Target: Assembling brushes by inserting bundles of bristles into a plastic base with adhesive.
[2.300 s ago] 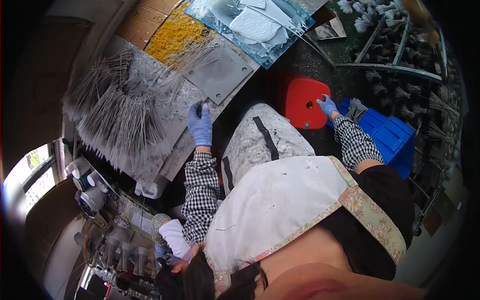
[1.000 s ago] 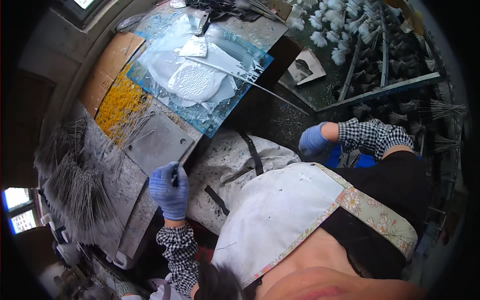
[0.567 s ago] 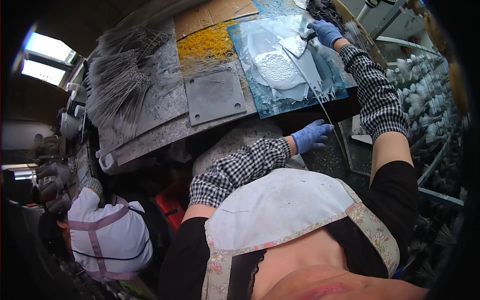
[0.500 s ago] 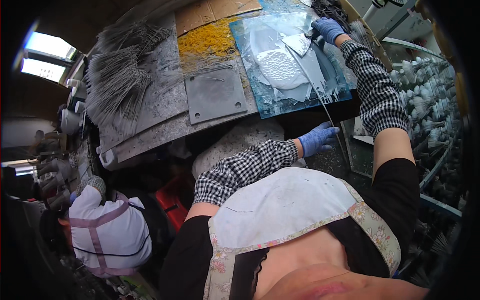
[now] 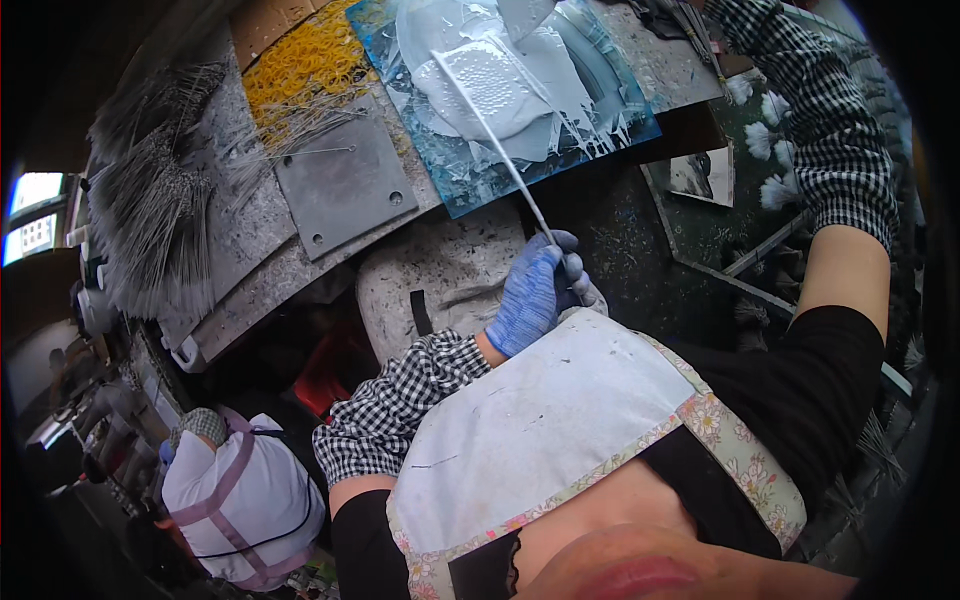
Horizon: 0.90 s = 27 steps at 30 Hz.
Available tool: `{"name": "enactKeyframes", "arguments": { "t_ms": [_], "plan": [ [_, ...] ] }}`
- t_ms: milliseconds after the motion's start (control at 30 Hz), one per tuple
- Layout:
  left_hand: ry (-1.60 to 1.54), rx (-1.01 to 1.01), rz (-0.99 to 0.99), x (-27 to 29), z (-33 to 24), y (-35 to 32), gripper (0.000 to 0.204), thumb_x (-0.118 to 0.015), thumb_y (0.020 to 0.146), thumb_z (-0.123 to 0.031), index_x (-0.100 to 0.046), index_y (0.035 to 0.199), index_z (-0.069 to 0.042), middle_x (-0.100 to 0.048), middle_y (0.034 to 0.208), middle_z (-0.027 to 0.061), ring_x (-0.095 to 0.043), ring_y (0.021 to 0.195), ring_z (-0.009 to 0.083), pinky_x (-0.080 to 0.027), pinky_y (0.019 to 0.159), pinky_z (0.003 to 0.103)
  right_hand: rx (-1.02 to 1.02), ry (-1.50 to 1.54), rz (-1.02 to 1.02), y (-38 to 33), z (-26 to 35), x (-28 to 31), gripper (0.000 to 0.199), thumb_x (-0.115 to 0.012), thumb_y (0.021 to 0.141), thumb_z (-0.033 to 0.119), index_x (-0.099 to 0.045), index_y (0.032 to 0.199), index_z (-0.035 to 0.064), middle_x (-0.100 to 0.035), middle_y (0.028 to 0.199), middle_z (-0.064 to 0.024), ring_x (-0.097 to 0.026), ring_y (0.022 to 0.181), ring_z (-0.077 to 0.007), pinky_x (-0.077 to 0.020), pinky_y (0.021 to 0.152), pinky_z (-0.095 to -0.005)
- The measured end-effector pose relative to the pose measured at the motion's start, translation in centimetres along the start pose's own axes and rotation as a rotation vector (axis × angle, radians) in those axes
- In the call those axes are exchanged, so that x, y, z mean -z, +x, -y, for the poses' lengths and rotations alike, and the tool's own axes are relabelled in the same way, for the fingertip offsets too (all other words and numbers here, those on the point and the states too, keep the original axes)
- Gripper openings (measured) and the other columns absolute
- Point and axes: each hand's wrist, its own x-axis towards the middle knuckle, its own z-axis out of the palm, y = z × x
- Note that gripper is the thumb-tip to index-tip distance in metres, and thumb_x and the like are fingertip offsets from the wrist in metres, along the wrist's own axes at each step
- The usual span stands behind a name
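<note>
My left hand, in a blue glove, is closed around the lower end of a long thin rod in front of my apron. The rod slants up and left across a blue sheet, and its upper stretch looks whitish. White paste is spread over the sheet, partly dimpled and partly smeared. At the top edge, a flat grey scraper blade lies over the paste, cut off by the frame. My right arm reaches to the upper right in a checked sleeve; its hand is outside the picture.
Left of the sheet are a grey plate with holes, yellow rubber bands and heaps of thin wires. A speckled padded seat stands below the table edge. Pale tufted brushes fill a rack at right. Another person works at lower left.
My left hand has gone from open fingers beside the rod to a grip on it. My right hand has left the scraper and passed out of view. The whole view has shifted.
</note>
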Motion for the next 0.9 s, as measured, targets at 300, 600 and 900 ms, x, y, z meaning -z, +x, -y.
{"name": "enactKeyframes", "arguments": {
  "t_ms": [300,600,900],
  "plan": [
    [0.104,-0.075,0.069,1.3,-1.0,1.1,0.023,-0.045,0.104,-0.024,-0.051,0.121,-0.01,-0.039,0.071,-0.0023,-0.039,0.059,0.0093,-0.04,0.053,0.027,-0.38,0.304,0.227,-12.7,6.9,3.1,0.05,-0.057,0.091,0.059,-0.065,0.09,0.0093,-0.065,0.071,-0.019,-0.066,0.068,-0.0407,-0.0513,0.063,-0.0492],
    [0.315,-0.156,0.097,2.0,-7.7,1.3,0.034,-0.045,0.106,-0.023,-0.049,0.136,-0.008,-0.037,0.066,-0.0047,-0.032,0.047,0.0036,-0.03,0.041,0.017,-0.418,0.3,0.253,-17.3,13.7,-0.1,0.037,-0.06,0.096,0.04,-0.065,0.119,0.0123,-0.071,0.083,-0.0141,-0.069,0.074,-0.0319,-0.0543,0.067,-0.0437],
    [0.583,-0.121,0.049,4.7,-10.5,-2.8,0.042,-0.048,0.106,-0.025,-0.049,0.141,-0.002,-0.043,0.069,-0.0053,-0.035,0.052,0.0012,-0.03,0.045,0.016,-0.18,0.127,0.199,-9.0,7.0,2.0,0.026,-0.066,0.082,0.041,-0.066,0.074,0.0164,-0.061,0.058,-0.0137,-0.062,0.054,-0.0387,-0.0484,0.051,-0.0477]
  ]
}}
